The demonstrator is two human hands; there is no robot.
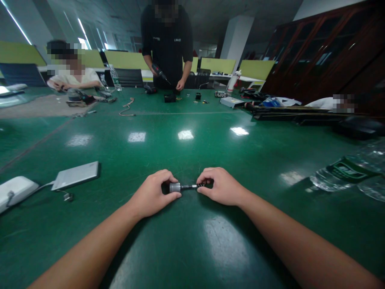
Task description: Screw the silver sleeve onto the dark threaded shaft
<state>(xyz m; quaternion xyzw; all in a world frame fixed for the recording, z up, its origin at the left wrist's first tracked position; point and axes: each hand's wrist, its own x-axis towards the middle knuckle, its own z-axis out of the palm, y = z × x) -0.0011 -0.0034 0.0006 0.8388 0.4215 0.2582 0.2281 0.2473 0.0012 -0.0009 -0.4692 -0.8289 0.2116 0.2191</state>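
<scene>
Just above the green table point(168, 257), a small metal part lies lengthwise between my two hands. Its left end is a silver cylinder point(175, 187), and a thin dark shaft point(189, 186) with a bright section runs right from it. My left hand point(153, 193) is closed around the cylinder, thumb in front and fingers behind. The thumb and fingers of my right hand point(221, 186) pinch the dark, ridged right end of the shaft. The tip under those fingers is partly hidden. Whether the part touches the table, I cannot tell.
To the left lie a silver flat box point(76, 175) with a cable and a white power strip point(16, 192). Clear plastic bottles point(345, 172) lie at right. Across the table a person point(167, 44) holds a power drill point(159, 72); another person point(75, 74) sits left.
</scene>
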